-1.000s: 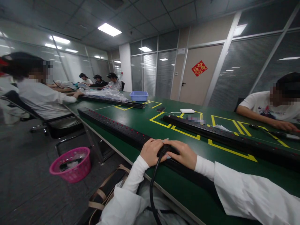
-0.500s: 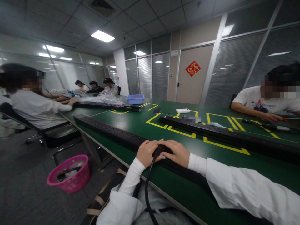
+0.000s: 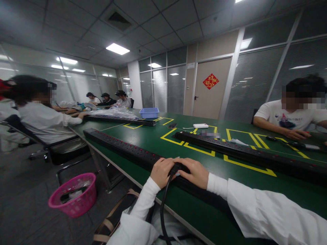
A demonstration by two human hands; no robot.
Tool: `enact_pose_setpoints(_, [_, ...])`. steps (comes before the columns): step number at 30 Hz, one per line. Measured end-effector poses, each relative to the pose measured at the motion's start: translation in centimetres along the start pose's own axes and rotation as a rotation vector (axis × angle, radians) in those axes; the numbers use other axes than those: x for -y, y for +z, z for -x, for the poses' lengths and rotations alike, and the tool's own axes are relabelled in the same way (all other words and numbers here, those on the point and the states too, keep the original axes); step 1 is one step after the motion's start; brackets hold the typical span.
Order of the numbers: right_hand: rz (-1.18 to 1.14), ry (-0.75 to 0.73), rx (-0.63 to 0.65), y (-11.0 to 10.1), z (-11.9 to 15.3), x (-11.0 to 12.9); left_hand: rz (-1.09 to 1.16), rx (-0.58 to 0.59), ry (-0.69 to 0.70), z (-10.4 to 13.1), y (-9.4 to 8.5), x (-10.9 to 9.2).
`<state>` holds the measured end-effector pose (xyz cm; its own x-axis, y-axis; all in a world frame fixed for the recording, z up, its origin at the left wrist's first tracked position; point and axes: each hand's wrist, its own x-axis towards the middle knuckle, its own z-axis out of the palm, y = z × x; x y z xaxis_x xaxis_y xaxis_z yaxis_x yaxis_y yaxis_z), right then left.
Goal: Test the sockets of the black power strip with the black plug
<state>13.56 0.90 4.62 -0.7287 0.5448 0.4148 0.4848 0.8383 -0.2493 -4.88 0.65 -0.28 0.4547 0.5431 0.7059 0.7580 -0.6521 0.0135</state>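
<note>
A long black power strip (image 3: 120, 144) with a row of red switches lies along the near edge of the green table (image 3: 143, 136). A thick black cable (image 3: 163, 211) rises from my lap to a black plug (image 3: 175, 168) at the strip. My left hand (image 3: 162, 172) wraps round the plug from the left, its fingers resting over the strip. From the right, my right hand (image 3: 195, 173) closes round the same plug, thumb beside the cable. The fingertips of both hands meet near the plug, and the exact contact under them is hidden.
Another black strip (image 3: 230, 144) lies farther back over yellow tape. Beyond are a white power bank (image 3: 201, 126), a blue basket (image 3: 149, 113) and plastic bags (image 3: 114, 112). A pink basket (image 3: 76, 200) stands on the floor. People sit left, right and at the back.
The camera view has shifted slightly, so most things appear a little lower. Both hands stay round the plug on the strip. The hands of the person on the right have moved a little.
</note>
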Motion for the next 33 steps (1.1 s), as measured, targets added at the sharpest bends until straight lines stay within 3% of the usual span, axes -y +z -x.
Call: enact_pose_setpoints(33, [0.014, -0.053, 0.001, 0.46, 0.01, -0.52, 0.001, -0.002, -0.049, 0.10, 0.21, 0.13])
